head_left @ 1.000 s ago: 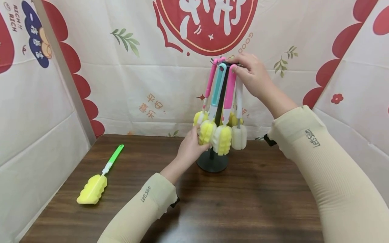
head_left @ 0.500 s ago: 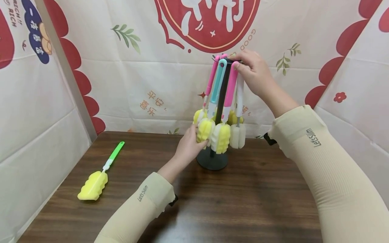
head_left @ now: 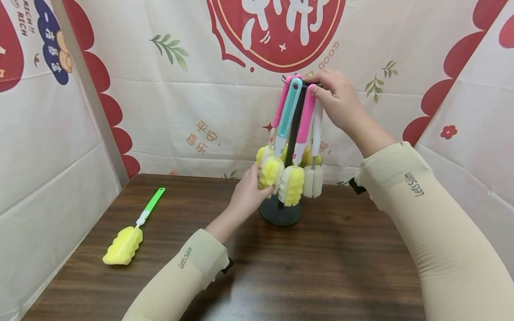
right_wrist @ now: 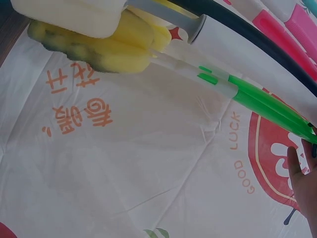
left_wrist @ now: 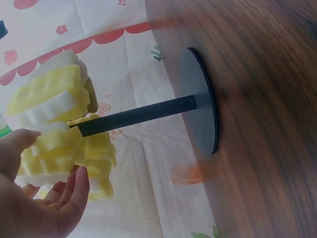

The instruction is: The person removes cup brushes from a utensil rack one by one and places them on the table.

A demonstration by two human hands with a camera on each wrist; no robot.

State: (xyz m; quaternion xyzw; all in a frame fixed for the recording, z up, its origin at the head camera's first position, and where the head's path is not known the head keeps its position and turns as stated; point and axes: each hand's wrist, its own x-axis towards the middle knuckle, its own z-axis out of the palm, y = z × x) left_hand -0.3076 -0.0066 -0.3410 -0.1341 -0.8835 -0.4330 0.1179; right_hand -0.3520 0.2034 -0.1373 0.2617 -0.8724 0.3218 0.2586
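Around a black stand [left_wrist: 143, 115] hang several sponge brushes with pink, teal, white and green handles. My left hand [head_left: 246, 192] pinches the yellow and white sponge head of the teal-handled sponge brush [head_left: 288, 109], thumb on the near side and fingers behind. At the stand's top, my right hand [head_left: 337, 98] grips the black rack, its thumb at the upper end of a pink-handled sponge brush [head_left: 305, 116]. Beside that one hangs a white-handled sponge brush [head_left: 317, 129]. In the right wrist view, fingertips lie near the top of a green-handled sponge brush [right_wrist: 267, 106].
Another green-handled sponge brush [head_left: 150, 205] lies on the left of the brown wooden table [head_left: 341, 267]. The stand's round base [head_left: 281, 217] rests near the back edge. A printed cloth [head_left: 225, 107] hangs behind, with side panels left and right.
The sponge heads have shifted very slightly left over the stand's base. Both hands keep their grip, and the head view has moved a little.
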